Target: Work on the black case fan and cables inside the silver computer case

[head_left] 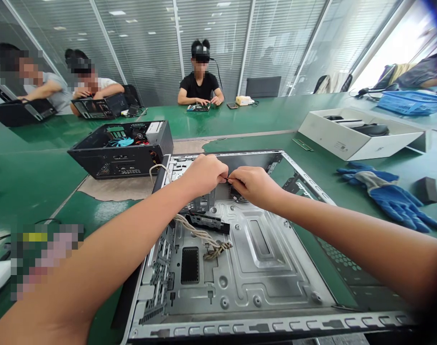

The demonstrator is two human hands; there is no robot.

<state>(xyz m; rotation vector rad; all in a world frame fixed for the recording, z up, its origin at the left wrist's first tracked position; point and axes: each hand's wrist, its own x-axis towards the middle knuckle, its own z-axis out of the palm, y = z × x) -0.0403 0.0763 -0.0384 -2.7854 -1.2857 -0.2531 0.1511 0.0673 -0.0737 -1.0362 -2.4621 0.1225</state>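
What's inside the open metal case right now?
Inside the metal case: a braided cable bundle and a black bracket. Left hand and right hand cover what they pinch.

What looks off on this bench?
The green table cover is torn: a ragged bare patch shows between the two cases. In the open case, a loose cable lies tangled on the floor panel. Nothing else stands out.

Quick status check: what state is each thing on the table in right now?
Near computer case: open, lying flat, stripped.
Cable bundle: loose, trailing inside the case.
Left hand: pinching a small part.
Right hand: pinching the same part.
Second case: open, parts inside.
White box: open.
Blue gloves: off, lying flat.
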